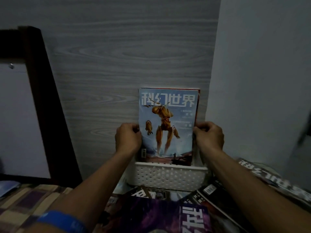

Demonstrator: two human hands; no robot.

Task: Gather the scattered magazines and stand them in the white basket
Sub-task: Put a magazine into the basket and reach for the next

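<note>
A blue magazine (168, 118) with an orange robot on its cover stands upright in the white basket (168, 177), its lower edge inside the rim. Another magazine with a red edge (198, 98) stands just behind it. My left hand (128, 137) grips the blue magazine's left edge and my right hand (208, 137) grips its right edge. Several more magazines lie flat in front of the basket: a purple one (151, 214) at the bottom centre, dark ones (213, 197) to the right, and one with large white letters (262, 175) at the far right.
The basket stands against a grey wood-grain wall (126, 56), in the corner with a pale wall (260, 64). A dark wooden frame (45, 91) rises at the left. A checked cover (33, 197) lies at the lower left, with a blue item (8, 187) on it.
</note>
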